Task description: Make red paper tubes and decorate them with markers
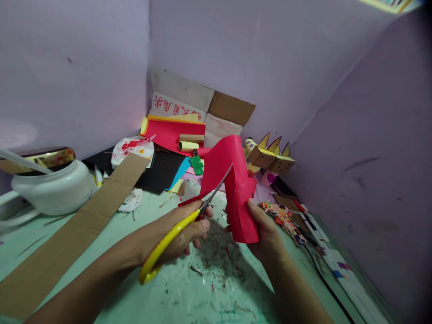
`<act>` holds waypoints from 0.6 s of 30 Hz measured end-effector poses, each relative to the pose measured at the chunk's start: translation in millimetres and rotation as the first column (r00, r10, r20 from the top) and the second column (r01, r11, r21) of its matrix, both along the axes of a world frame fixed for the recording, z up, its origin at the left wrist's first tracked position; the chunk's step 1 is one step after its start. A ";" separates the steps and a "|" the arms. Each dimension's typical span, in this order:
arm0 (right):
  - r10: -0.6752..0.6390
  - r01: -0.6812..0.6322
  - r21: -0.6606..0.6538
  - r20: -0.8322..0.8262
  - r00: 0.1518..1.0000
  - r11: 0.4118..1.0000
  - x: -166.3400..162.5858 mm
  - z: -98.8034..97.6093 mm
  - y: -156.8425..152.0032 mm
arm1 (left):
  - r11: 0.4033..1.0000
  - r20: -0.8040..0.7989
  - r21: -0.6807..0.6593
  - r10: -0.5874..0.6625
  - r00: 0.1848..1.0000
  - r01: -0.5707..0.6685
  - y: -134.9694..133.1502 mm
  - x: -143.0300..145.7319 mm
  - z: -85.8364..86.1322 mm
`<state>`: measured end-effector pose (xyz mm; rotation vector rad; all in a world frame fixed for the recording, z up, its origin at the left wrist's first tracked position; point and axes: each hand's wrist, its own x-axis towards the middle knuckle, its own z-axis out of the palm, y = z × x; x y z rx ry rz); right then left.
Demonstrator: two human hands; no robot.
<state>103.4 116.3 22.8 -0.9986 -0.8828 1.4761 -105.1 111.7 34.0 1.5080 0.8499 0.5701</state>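
My left hand (194,231) is closed on a pair of scissors with yellow handles (168,238). Their blades point up and to the right, lying against the red paper (240,193). How far the blades are apart is hard to make out. My right hand (266,234) grips that paper at its lower right, thumb on the near side and fingers behind. The paper is curled lengthwise on the right, and a wide flap of it extends left behind the scissors.
A long cardboard strip (77,229) lies at the left beside a white pot (54,189). Toward the back are black sheets (160,171), more red paper (165,132) and a folded carton (231,108). A spiky cardboard craft (272,157) and a patterned glue gun (281,218) are at the right.
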 end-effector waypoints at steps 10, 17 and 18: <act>-0.032 0.033 0.010 -0.041 0.999 0.999 9.3 3.4 4.0 | 0.991 -0.096 0.121 -0.052 0.994 0.064 0.9 -9.3 8.5; -0.122 0.101 0.136 0.151 0.981 0.986 26.8 3.5 11.1 | 0.942 -0.269 0.330 0.028 0.963 0.065 2.0 -11.4 -0.2; -0.134 0.102 0.158 0.204 0.970 0.982 27.4 3.4 10.9 | 0.933 -0.294 0.355 0.049 0.955 0.061 1.9 -10.8 -0.6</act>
